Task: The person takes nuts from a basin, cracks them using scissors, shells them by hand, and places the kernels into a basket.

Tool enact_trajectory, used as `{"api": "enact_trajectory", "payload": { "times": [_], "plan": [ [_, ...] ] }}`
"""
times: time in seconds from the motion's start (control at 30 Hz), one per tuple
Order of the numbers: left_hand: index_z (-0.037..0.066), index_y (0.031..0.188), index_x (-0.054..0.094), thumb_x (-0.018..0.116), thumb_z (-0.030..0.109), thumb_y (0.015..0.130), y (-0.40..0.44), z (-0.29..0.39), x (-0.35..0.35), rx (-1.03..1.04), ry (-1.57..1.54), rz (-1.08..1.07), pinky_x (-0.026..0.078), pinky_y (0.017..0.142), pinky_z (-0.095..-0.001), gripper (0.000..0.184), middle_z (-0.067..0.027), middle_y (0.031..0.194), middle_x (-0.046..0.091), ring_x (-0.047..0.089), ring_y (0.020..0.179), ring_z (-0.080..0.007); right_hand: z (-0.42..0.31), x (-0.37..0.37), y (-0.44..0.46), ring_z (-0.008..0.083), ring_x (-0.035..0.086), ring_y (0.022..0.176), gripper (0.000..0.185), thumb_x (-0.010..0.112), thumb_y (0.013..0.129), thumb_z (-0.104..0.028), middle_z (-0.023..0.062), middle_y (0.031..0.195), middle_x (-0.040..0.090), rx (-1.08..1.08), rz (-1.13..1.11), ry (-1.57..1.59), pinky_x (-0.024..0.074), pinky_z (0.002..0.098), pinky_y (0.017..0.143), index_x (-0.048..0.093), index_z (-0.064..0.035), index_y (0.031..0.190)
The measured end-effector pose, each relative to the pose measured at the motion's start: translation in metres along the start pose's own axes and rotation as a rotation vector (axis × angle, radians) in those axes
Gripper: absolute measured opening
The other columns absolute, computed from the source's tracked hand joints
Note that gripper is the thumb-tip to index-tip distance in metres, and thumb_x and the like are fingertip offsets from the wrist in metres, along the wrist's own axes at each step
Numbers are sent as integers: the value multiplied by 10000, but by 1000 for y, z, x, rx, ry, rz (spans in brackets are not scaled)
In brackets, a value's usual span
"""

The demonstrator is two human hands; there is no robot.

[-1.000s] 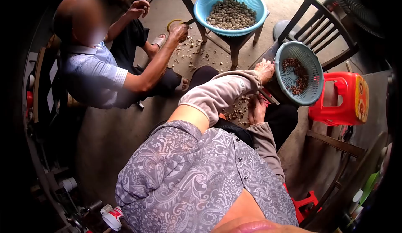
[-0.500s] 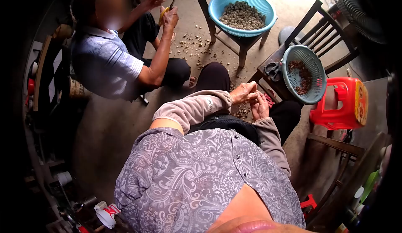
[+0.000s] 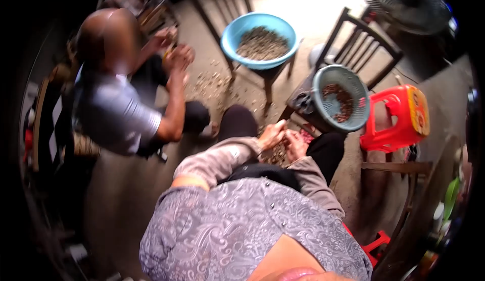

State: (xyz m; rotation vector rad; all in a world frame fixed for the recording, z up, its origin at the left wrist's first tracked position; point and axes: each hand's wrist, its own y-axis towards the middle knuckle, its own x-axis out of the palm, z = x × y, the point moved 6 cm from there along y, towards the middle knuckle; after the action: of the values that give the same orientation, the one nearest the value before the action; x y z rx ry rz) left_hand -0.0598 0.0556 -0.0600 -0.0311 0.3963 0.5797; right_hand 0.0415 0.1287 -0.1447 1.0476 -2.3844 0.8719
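My left hand (image 3: 273,135) and my right hand (image 3: 295,145) are close together above my lap, fingers pinched. Whatever small thing is between them is too blurred to make out. Beneath them is a scatter of small brownish bits (image 3: 277,156), and a pinkish-red thing (image 3: 306,136) shows beside my right hand. Beyond it, a grey-green plastic basket (image 3: 359,91) on a chair holds small reddish-brown pieces (image 3: 339,102). Dark-handled scissors (image 3: 303,101) lie on the chair seat by the basket.
A light-blue basin (image 3: 233,41) with many small roundish brown-grey pieces sits on another chair ahead. A co-worker (image 3: 118,104) sits at the left, hands together around something yellow. A red plastic stool (image 3: 391,119) and a fan (image 3: 404,1) are at the right. Bits litter the floor.
My view has shifted, so the chairs and containers appear lower and further left. My hands stay together. The co-worker's hands have come closer together; the scissor blades seen before no longer show clearly.
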Motion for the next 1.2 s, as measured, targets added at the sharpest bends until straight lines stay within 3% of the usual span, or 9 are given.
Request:
{"api": "enact_trajectory", "payload": {
  "times": [0.1,0.13,0.4,0.6,0.77,0.8,0.87,1.0,1.2],
  "plan": [
    [34,866,527,488,101,837,3,-9,3,-91,6,36,480,594,-347,83,-147,690,596,620,660,-205,-7,7,-5,111,559,672,111,605,862,-101,25,797,612,15,46,42,458,238,603,597,-39,953],
    [25,860,524,492,103,824,1,-1,0,-166,-59,-4,483,611,-383,91,-174,694,600,623,655,-292,-8,10,-6,104,556,674,112,613,857,-100,20,796,609,9,45,48,457,227,594,598,-44,952],
    [17,842,534,528,139,827,-2,-3,-2,-68,128,4,486,647,-392,123,-196,739,600,621,713,-329,-6,14,-7,113,551,659,101,633,815,-60,38,775,600,143,70,51,458,222,589,598,-29,905],
    [15,859,572,525,120,839,0,-18,-11,-179,32,157,479,631,-326,117,-141,729,625,617,690,-209,-9,15,-9,116,558,638,111,626,810,-52,40,767,608,122,34,131,453,210,563,602,-34,916],
    [63,965,640,544,181,783,-5,-26,-11,-67,167,94,438,849,-405,238,-167,891,624,557,918,-323,-11,11,-7,110,555,619,112,629,816,-59,22,758,603,29,69,111,453,216,558,591,-55,922],
    [49,972,625,526,211,828,-4,-40,-5,-10,196,120,484,721,-366,239,-127,830,623,589,787,-259,-11,10,-5,108,551,617,112,633,816,-58,18,756,600,24,60,98,453,216,562,587,-60,918],
    [43,1001,595,489,253,882,-8,-49,10,-542,-406,-93,479,565,-299,263,-94,788,602,575,643,-181,-13,11,-6,98,539,622,101,644,822,-85,9,744,588,11,33,25,451,221,575,580,-57,894],
    [23,946,546,395,406,955,-17,-45,24,-832,-838,-209,402,448,-222,412,-55,713,575,512,541,-105,-37,29,-13,96,562,660,148,658,825,-140,37,771,613,-226,27,-674,458,235,608,588,-18,871],
    [70,930,586,352,392,968,-18,-45,34,-875,-1029,-293,428,488,-235,400,-23,708,596,520,548,-110,-57,57,-27,116,573,628,102,660,767,-23,61,714,570,-559,2,-1159,457,254,563,584,-4,833]
  ]
}}
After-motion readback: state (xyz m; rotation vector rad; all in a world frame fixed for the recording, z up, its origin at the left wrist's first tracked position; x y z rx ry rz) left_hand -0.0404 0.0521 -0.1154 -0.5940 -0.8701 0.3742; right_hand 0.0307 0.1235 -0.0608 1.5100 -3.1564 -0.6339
